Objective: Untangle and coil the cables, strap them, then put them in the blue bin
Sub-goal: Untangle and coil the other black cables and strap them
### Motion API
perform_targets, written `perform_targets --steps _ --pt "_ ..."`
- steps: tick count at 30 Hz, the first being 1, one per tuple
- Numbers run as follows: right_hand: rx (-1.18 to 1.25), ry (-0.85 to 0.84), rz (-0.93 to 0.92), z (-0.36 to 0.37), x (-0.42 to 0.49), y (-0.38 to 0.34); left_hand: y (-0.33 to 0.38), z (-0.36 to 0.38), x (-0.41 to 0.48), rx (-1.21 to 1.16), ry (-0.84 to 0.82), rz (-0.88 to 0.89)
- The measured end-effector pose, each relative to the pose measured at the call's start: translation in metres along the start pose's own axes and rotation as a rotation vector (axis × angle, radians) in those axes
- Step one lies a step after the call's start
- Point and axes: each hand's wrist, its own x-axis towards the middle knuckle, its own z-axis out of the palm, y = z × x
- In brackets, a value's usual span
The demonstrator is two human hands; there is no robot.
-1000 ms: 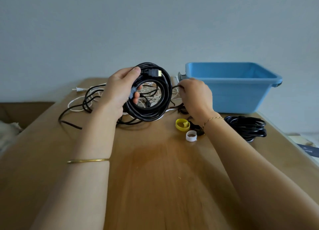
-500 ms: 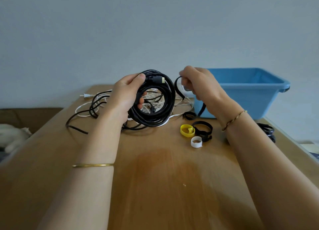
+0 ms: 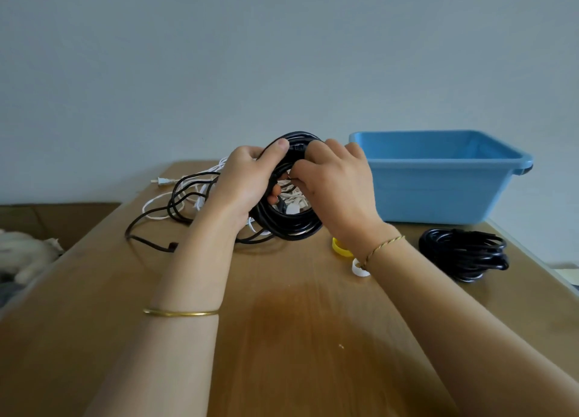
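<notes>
The left hand gripped the black cable coil at its top-left arc, thumb pressed over the bundle, holding the coil upright above the wooden table. The right hand was closed around the top-right arc, fingers curled into the coil's opening; a strap was probably being wrapped there, though the fingers hid it. One finished black coil lay on the table just in front of the blue bin, not yet placed inside; whether it was strapped could not be determined. The visible part of the bin interior held no cables. A yellow strap roll and a white strap roll lay near the right wrist. Loose black and white cables remained tangled behind the left hand. Remaining, by estimate: securing this coil, coiling the loose cables, and binning all coils.
</notes>
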Motion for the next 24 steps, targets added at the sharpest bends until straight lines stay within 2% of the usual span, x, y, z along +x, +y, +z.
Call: perform_targets --steps 3,9,16,19,24 --pt "-0.113 0.097 0.041 0.002 -0.006 -0.003 0.001 0.003 -0.001 -0.013 -0.018 -0.006" --pt "-0.163 0.257 0.066 0.001 -0.009 -0.003 0.006 0.006 -0.007 0.05 -0.057 0.008" --pt "-0.123 0.316 0.121 -0.001 -0.005 -0.004 0.014 0.009 -0.014 -0.021 -0.11 0.073" --pt "-0.078 0.234 0.155 -0.004 -0.001 -0.003 0.015 0.01 -0.013 -0.033 -0.088 0.1" --pt "-0.022 -0.031 0.151 -0.026 0.012 0.0 0.012 0.0 -0.01 -0.01 -0.012 0.122"
